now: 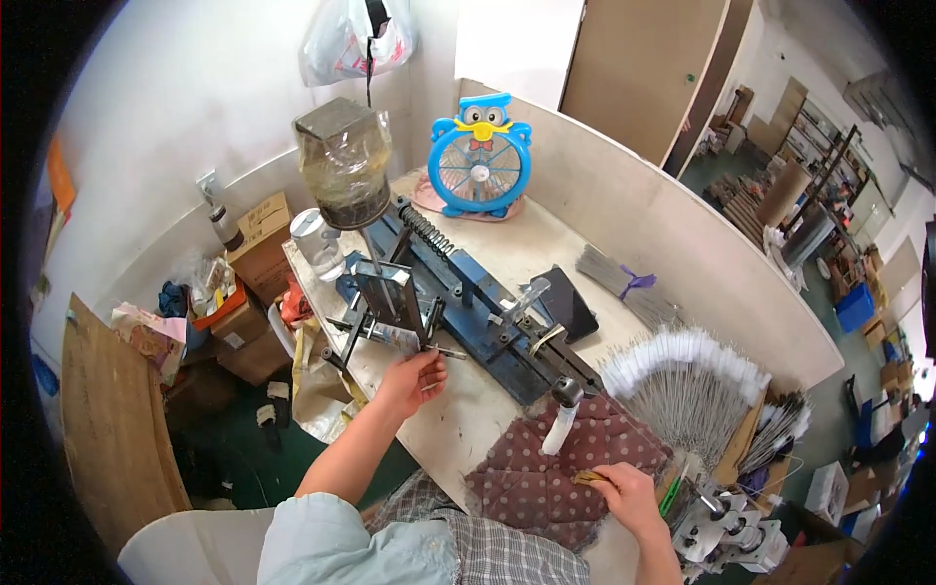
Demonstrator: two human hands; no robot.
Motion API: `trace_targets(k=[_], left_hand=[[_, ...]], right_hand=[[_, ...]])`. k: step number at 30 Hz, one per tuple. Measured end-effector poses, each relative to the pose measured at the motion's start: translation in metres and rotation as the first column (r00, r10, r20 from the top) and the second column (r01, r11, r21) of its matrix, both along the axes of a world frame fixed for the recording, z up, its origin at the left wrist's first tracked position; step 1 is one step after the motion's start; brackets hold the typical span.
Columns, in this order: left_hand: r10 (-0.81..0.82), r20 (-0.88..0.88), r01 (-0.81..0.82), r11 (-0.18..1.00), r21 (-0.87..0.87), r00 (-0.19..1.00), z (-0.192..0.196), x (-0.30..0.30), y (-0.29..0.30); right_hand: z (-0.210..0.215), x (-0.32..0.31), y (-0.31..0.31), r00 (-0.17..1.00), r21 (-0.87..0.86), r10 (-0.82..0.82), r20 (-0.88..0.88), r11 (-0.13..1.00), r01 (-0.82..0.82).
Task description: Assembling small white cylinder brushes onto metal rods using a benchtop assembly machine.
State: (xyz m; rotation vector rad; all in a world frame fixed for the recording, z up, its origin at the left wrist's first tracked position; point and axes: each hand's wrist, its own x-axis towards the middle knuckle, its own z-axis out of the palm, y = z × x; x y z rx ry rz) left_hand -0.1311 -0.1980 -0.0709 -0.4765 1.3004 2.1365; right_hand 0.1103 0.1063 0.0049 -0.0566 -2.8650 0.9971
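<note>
My left hand [414, 383] is closed, its thumb and curled forefinger at the end of a pale roller [398, 337] on the blue machine's side. What its fingertips hold is hidden. A thin metal rod [447, 352] sticks out just beyond those fingers. My right hand [629, 494] pinches a small yellowish-brown piece [588, 478] above a dotted maroon quilted cloth [531, 468]; its exact kind is too small to tell. Between the hands, the blue metal press [468, 322] lies across the table, with a white-wrapped lever handle [560, 429] at its near end.
Bundles of thin wires with white ends [682, 380] fan out at the right, near a green-handled tool [670, 495] and a metal mechanism [726, 531]. Behind the press stand a blue cartoon fan [480, 171] and a black tablet-like slab [567, 304]. A plastic-wrapped motor [341, 166] rises at the left.
</note>
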Motion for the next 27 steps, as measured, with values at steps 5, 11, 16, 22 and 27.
trace_targets(k=[5,11,16,22,27], left_hand=[[0.167,-0.013,-0.167,0.986,-0.005,0.986,0.003,0.009,0.007],[0.052,-0.246,-0.056,0.998,-0.011,0.968,0.013,0.051,0.059],[-0.424,-0.235,0.465,0.871,0.157,0.875,0.058,0.126,0.142],[-0.414,-0.389,0.491,0.863,0.121,0.823,0.049,0.133,0.196],[-0.455,-0.412,0.508,0.861,0.022,0.789,0.049,0.142,0.21]], right_hand=[[0.019,0.002,0.001,1.0,-0.023,-0.008,-0.016,1.0,0.008],[0.056,-0.001,0.006,0.971,0.078,-0.13,-0.201,0.986,0.148],[0.046,-0.028,0.033,0.931,0.061,-0.281,-0.233,0.951,0.303],[0.041,-0.013,0.041,0.926,-0.229,-0.365,-0.098,0.914,0.336],[0.024,-0.002,0.057,0.919,-0.497,-0.389,0.063,0.786,0.366]])
